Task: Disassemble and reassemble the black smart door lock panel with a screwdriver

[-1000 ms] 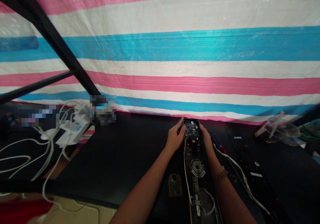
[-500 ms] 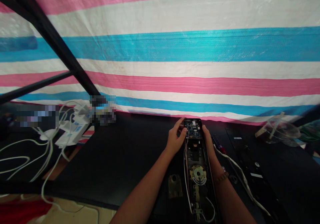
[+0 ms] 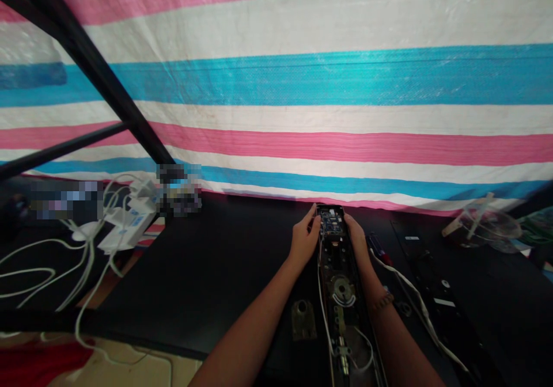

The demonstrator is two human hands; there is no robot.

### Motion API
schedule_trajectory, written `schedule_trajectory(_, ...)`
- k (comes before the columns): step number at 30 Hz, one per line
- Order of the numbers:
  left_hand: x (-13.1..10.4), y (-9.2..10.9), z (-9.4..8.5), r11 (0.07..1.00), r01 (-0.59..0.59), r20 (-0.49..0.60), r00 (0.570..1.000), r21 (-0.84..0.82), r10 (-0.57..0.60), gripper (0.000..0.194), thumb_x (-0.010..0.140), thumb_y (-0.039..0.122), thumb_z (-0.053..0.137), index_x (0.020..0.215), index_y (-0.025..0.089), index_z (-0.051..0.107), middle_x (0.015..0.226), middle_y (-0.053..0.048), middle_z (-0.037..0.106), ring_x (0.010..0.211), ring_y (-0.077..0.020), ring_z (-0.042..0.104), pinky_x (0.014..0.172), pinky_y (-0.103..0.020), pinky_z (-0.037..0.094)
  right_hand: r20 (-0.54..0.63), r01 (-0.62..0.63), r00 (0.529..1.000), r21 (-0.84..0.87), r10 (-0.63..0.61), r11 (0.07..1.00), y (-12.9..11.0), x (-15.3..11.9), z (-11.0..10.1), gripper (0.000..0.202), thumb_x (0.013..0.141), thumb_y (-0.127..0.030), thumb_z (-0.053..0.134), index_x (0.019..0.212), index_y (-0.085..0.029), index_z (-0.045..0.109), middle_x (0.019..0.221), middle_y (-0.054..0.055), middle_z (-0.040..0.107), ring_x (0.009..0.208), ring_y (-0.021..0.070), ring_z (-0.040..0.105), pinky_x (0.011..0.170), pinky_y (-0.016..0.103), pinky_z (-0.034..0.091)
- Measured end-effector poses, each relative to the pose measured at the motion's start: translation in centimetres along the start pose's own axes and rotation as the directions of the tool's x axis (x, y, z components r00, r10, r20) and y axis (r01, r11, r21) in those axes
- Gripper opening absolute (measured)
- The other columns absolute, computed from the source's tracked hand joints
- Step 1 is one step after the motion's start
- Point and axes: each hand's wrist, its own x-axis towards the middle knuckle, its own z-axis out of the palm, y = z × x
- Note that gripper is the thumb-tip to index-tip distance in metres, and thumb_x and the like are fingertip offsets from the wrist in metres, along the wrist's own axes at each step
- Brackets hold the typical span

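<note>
A long, narrow black housing [image 3: 334,254] lies lengthwise in front of me, its inside facing up. At its far end sits a blue circuit board [image 3: 332,223]; nearer me are a round metal part [image 3: 343,288] and a thin white wire [image 3: 323,306]. My left hand [image 3: 305,237] grips the far left edge, thumb on the rim by the board. My right hand [image 3: 355,234] wraps the far right edge, its fingers partly hidden. To the left of the housing lies a small dull-yellow plate with a hole [image 3: 303,321].
Right of my arm are a screwdriver [image 3: 379,249], a white cable [image 3: 415,289] and a long black panel [image 3: 432,283]. A clear plastic container [image 3: 488,226] stands farther right. White cables and a power strip [image 3: 127,226] crowd the left, beside a black metal frame [image 3: 108,93].
The far end of the housing has shifted slightly left, and its tilt has changed a little. Both hands keep their hold and moved with it.
</note>
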Motion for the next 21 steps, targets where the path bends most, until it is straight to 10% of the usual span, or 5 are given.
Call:
schedule_trajectory(6,0.3,-0.9,0.3,0.998,0.062,-0.004,0.998,-0.021,-0.062,0.049,0.094,0.036,0.054,0.137,0.012,0.06,0.129,-0.013,0.07,0.104,-0.0236,0.072,0.097,-0.037,0.054,-0.016,-0.022,1.0,0.05,0.023,0.998,0.0,-0.2,0.1,0.051,0.07,-0.047,0.074,0.112,-0.017,0.075,0.108,0.01,0.077,0.098,0.0273,0.071,0.087,0.039,0.055)
schedule_trajectory(21,1.1,-2.0,0.1,0.996,0.095,-0.043,0.995,-0.004,-0.095,0.038,0.089,0.031,0.063,0.123,0.015,0.07,0.122,-0.013,0.074,0.11,-0.025,0.071,0.102,-0.04,0.053,-0.052,-0.002,0.999,-0.037,0.0,0.999,0.7,0.3,-0.1,0.049,0.067,-0.047,0.077,0.102,-0.013,0.078,0.099,0.012,0.079,0.087,0.026,0.071,0.079,0.038,0.056)
